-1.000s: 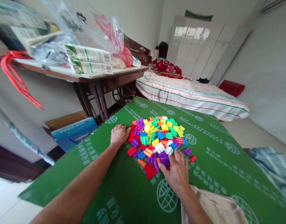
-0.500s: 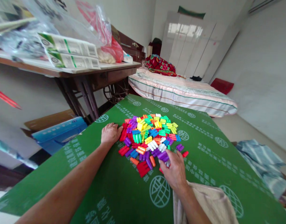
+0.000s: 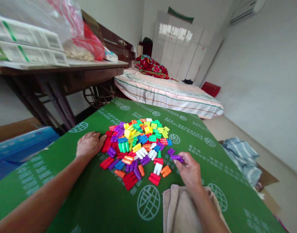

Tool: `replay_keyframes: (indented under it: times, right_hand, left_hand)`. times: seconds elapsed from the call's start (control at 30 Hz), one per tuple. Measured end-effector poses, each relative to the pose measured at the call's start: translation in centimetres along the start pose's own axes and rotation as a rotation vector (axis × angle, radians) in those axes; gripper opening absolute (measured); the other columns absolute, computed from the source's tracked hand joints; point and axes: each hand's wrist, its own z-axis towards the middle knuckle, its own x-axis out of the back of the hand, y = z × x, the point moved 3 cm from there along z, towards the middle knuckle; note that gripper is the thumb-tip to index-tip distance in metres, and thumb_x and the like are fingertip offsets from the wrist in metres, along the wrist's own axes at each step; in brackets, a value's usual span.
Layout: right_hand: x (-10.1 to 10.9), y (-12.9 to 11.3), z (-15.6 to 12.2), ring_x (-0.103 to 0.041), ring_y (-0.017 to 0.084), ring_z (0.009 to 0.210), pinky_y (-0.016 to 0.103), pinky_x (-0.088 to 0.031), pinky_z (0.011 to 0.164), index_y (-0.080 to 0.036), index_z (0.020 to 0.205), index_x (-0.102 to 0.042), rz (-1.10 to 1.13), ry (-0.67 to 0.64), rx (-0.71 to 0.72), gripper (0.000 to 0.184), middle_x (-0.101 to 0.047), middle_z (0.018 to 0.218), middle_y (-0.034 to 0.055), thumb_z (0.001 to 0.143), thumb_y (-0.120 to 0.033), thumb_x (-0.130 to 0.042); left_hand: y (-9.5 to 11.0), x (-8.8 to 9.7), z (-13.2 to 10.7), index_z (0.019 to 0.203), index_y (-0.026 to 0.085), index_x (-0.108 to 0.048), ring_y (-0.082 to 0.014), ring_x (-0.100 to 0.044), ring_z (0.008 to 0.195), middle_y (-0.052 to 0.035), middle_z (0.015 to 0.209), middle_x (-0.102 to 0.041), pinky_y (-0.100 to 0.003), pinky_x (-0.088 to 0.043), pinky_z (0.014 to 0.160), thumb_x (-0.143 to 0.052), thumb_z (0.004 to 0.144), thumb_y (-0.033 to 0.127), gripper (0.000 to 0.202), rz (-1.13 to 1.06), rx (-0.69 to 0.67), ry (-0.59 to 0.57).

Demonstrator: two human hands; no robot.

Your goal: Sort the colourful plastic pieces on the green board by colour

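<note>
A heap of small plastic tubes (image 3: 143, 138), shaped like pen caps and many lying side by side in groups, covers the middle of the green board (image 3: 102, 200). They are red, purple, yellow, green, blue, orange and white. My right hand (image 3: 189, 168) pinches a purple tube piece (image 3: 177, 158) between thumb and fingers, at the heap's right side. Near it lie another purple piece (image 3: 171, 151), an orange group (image 3: 166, 171) and a white group (image 3: 158, 168). My left hand (image 3: 89, 145) rests palm down on the board, its thumb against red tubes (image 3: 106, 144) at the left edge.
Under my right forearm lies a beige cloth (image 3: 180, 207). A wooden table (image 3: 90, 66) with boxes (image 3: 29, 48) and plastic bags stands at the left. Behind the board is a bed (image 3: 158, 87); a blue box (image 3: 24, 145) sits low on the left, striped fabric (image 3: 243, 158) on the right.
My right hand has lifted a purple piece away from the heap, to the right. White, red and orange groups formerly under it now show. My left hand stays by the heap; the view has turned right.
</note>
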Motion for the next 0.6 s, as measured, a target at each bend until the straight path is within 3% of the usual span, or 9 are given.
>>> replay_keyframes:
  times: [0.13, 0.3, 0.47, 0.6]
  right_hand:
    - [5.3, 5.0, 2.0, -0.057, 0.012, 0.061, 0.022, -0.044, 0.060, -0.019, 0.082, -0.059, -0.403, 0.071, -0.072, 0.014, -0.062, 0.071, -0.0010, 0.079, -0.028, -0.049]
    - [10.6, 9.5, 2.5, -0.058, 0.017, 0.067, 0.028, -0.043, 0.063, -0.015, 0.094, -0.062, -0.678, 0.203, -0.216, 0.024, -0.063, 0.086, 0.0087, 0.080, -0.021, -0.043]
    - [10.7, 10.9, 0.9, -0.058, 0.015, 0.062, 0.027, -0.041, 0.060, -0.020, 0.104, -0.064, -0.810, 0.094, -0.237, 0.031, -0.064, 0.088, 0.0073, 0.080, -0.018, -0.045]
    - [10.7, 11.9, 0.0, -0.061, 0.018, 0.072, 0.028, -0.045, 0.064, -0.022, 0.123, -0.054, -0.887, 0.063, -0.227, 0.041, -0.064, 0.102, 0.0080, 0.084, -0.026, -0.043]
  left_hand:
    - [-0.3, -0.3, 0.9, 0.108, 0.012, -0.060, -0.0281, -0.047, 0.116, -0.0138, 0.127, -0.054, -0.038, -0.037, 0.096, -0.024, 0.085, 0.054, 0.060, 0.046, 0.014, -0.045]
    - [-0.6, -0.7, 1.5, 0.111, 0.014, -0.059, -0.0267, -0.046, 0.118, -0.0123, 0.129, -0.053, -0.036, -0.035, 0.098, -0.025, 0.083, 0.051, 0.058, 0.071, 0.025, -0.067]
    - [-0.9, -1.0, 1.7, 0.113, 0.013, -0.059, -0.0270, -0.048, 0.116, -0.0134, 0.127, -0.055, -0.037, -0.036, 0.097, -0.028, 0.082, 0.050, 0.058, 0.078, 0.004, -0.028]
    - [-0.8, -1.0, 1.7, 0.108, 0.014, -0.060, -0.0270, -0.049, 0.114, -0.0127, 0.127, -0.055, -0.037, -0.038, 0.094, -0.021, 0.083, 0.053, 0.061, 0.086, 0.014, -0.046]
